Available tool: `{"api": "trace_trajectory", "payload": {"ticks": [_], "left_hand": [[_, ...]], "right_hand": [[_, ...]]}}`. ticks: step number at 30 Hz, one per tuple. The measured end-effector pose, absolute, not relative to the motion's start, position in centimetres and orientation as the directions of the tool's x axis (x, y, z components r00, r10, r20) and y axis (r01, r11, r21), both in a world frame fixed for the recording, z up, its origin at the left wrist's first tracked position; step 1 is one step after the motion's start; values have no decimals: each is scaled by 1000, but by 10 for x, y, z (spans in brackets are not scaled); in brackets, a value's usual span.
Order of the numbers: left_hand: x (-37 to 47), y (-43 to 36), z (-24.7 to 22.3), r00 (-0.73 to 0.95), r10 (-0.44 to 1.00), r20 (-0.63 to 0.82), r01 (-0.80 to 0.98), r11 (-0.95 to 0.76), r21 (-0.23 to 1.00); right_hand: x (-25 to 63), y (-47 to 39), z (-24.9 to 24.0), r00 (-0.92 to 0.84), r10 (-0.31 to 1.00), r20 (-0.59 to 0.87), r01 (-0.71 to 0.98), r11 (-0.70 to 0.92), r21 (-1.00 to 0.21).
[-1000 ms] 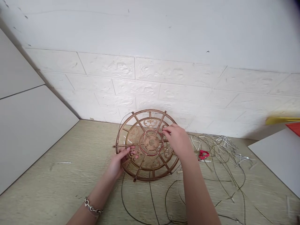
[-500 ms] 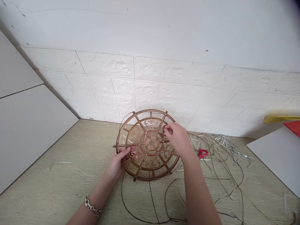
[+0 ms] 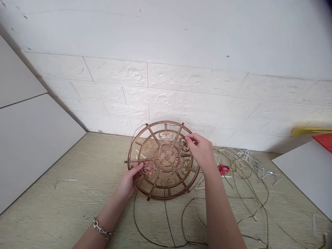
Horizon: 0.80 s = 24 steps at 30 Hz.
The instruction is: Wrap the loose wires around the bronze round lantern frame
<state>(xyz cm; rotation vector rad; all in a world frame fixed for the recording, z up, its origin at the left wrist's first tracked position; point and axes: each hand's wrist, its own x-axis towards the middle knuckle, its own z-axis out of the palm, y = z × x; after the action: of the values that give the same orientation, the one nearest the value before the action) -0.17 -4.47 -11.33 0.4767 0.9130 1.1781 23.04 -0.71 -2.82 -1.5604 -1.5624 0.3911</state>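
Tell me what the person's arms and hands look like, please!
The left hand has a shiny silver bracelet of chunky links at its wrist. The right hand has nothing on its wrist. No gloves or sleeves show.

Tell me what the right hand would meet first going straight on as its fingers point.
Most likely the upper right of the round bronze frame: the right hand overlaps it in this view, though depth between them is unclear.
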Motion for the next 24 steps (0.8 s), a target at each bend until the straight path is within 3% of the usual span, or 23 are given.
{"api": "trace_trajectory", "payload": {"ticks": [6,13,20,24], "left_hand": [[-2,-44,-116,103,935,-339,-576,334,746],[-1,-44,-112,91,934,-344,-580,331,744],[0,-45,-109,82,931,-355,-574,335,747],[0,-45,-108,78,931,-358,-575,335,747]], "right_hand": [[233,-5,-31,209,960,189,462,74,-884],[241,-3,-32,253,927,277,542,102,-834],[242,-2,-32,264,940,215,358,112,-927],[246,-2,-33,234,954,188,346,99,-933]]}}
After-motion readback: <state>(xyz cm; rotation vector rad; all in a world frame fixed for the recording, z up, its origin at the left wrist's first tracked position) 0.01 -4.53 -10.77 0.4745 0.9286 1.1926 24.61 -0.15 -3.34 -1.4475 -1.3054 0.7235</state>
